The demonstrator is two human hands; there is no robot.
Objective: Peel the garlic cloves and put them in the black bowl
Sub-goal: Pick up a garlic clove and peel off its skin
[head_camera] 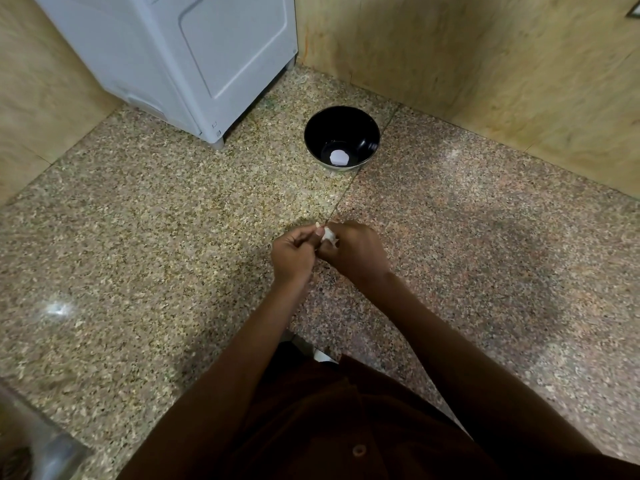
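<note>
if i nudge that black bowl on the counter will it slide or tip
The round black bowl probably slides rather than tips: the speckled stone counter looks polished, and the bowl sits low and wide. It holds only something small and white, so it is likely light. Its glossy surface may be slippery to grip.

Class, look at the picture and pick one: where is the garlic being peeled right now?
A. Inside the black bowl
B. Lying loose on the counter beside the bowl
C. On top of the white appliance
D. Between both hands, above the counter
D: the left hand and right hand both pinch the garlic above the speckled counter, well short of the black bowl.
</note>
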